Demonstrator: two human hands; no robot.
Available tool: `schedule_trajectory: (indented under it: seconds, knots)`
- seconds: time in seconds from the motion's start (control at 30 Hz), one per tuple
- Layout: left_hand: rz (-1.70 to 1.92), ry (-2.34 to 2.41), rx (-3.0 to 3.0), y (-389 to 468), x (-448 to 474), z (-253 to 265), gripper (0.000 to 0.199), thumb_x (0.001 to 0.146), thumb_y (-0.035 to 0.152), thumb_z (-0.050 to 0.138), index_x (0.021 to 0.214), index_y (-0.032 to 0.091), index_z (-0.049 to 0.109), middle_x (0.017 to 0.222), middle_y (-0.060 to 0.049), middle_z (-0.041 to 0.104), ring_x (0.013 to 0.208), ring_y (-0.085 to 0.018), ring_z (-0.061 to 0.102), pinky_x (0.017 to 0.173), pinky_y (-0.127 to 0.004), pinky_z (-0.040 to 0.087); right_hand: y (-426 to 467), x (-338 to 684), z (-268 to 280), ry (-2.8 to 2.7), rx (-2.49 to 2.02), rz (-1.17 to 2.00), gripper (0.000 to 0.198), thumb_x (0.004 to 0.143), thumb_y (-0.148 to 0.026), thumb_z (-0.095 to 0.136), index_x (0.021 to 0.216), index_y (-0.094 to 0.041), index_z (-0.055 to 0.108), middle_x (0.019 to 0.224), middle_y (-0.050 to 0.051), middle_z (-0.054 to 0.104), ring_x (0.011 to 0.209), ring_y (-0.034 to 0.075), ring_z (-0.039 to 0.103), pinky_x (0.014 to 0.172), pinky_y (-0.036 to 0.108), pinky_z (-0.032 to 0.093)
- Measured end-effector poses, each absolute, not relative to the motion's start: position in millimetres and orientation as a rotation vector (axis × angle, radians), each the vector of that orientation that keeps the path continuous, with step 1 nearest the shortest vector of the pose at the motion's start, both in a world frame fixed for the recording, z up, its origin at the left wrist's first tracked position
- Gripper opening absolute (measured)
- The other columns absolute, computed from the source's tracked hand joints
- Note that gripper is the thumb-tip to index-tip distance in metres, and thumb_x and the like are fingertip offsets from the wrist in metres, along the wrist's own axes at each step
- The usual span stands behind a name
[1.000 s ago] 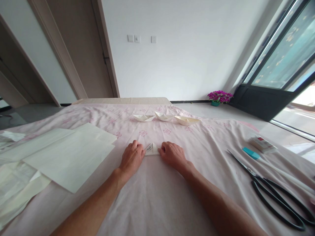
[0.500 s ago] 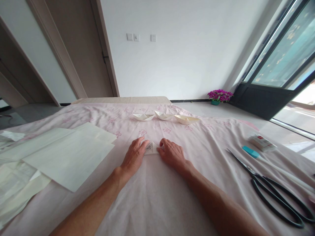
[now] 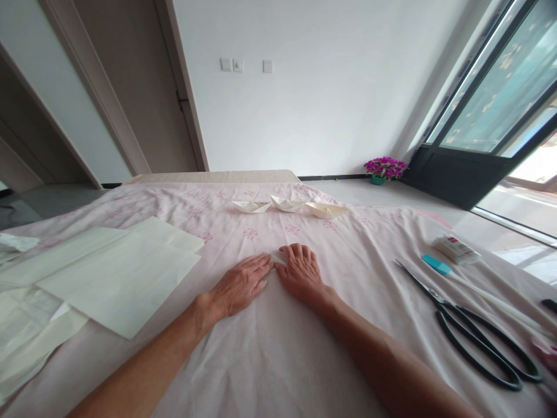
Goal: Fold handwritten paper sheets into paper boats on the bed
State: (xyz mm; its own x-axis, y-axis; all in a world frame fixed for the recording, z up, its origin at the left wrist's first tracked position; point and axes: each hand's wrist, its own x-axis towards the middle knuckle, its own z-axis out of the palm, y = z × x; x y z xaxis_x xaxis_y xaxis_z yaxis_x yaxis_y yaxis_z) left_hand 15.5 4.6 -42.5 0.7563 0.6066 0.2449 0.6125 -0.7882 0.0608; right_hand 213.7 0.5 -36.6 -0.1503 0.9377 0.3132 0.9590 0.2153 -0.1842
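Observation:
A small folded piece of paper [image 3: 276, 256] lies on the pink cloth, mostly covered by my hands. My left hand [image 3: 244, 281] rests flat across its left part, fingers stretched out toward the right. From the other side my right hand [image 3: 301, 268] presses down on the paper with its palm low and fingers extended; its thumb points at the left fingertips. Beyond the hands, three folded paper boats stand in a row: a left boat [image 3: 251, 206], a middle boat [image 3: 287, 204] and a yellowish right boat [image 3: 327, 210].
Pale paper sheets [image 3: 126, 284] overlap at the left. On the right lie large black-handled scissors [image 3: 461, 325], a blue-tipped white tool [image 3: 436, 265] and a clear-wrapped pack [image 3: 455, 249]. A flowerpot [image 3: 378, 180] stands on the floor beyond the cloth-covered surface [image 3: 278, 360].
Both hands have gone from holding the folded paper's ends with curled fingers to lying flat over it. The left hand has turned toward the right, and the paper is now mostly hidden.

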Motion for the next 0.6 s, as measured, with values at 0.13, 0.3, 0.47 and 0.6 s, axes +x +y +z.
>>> schedule_trajectory:
  seconds: [0.13,0.3,0.47,0.6]
  knots:
    - [-0.364,-0.993,-2.898,3.7,12.7,-44.4,0.052,0.096,0.037,0.034,0.145,0.021,0.028,0.151,-0.007,0.032,0.139,-0.018,0.027,0.114,-0.036,0.021,-1.7,216.3,-37.2,-2.163,-1.784,0.0,0.045,0.091,-0.045,0.039,0.13,-0.023,0.043,0.131,0.009,0.045,0.126,0.027,0.031,0.104,0.04,0.023]
    - [-0.298,-1.0,-2.934,3.2,5.4,-43.0,0.051,0.096,0.036,0.034,0.146,0.027,0.025,0.153,-0.004,0.027,0.141,-0.017,0.021,0.115,-0.037,0.018,-2.9,228.7,-33.9,-2.255,-1.837,0.151,0.045,0.095,-0.037,0.032,0.137,-0.024,0.038,0.145,0.008,0.033,0.137,0.028,0.016,0.109,0.046,0.017]
    - [-0.351,-1.008,-2.953,-1.0,-0.1,-40.7,0.051,0.095,0.033,0.037,0.145,0.03,0.026,0.153,-0.003,0.026,0.14,-0.017,0.024,0.114,-0.037,0.02,-2.4,242.6,-29.3,-2.206,-1.865,0.125,0.041,0.093,-0.027,0.035,0.133,-0.024,0.044,0.145,0.009,0.035,0.136,0.029,0.021,0.107,0.049,0.022]
    - [-0.314,-1.033,-2.952,-1.6,0.7,-41.7,0.05,0.096,0.033,0.033,0.145,0.029,0.026,0.153,-0.004,0.026,0.141,-0.017,0.022,0.114,-0.039,0.019,-9.9,234.0,-20.7,-2.238,-1.584,0.068,0.045,0.089,-0.009,0.033,0.128,-0.02,0.052,0.141,0.008,0.043,0.132,0.02,0.03,0.107,0.038,0.029]
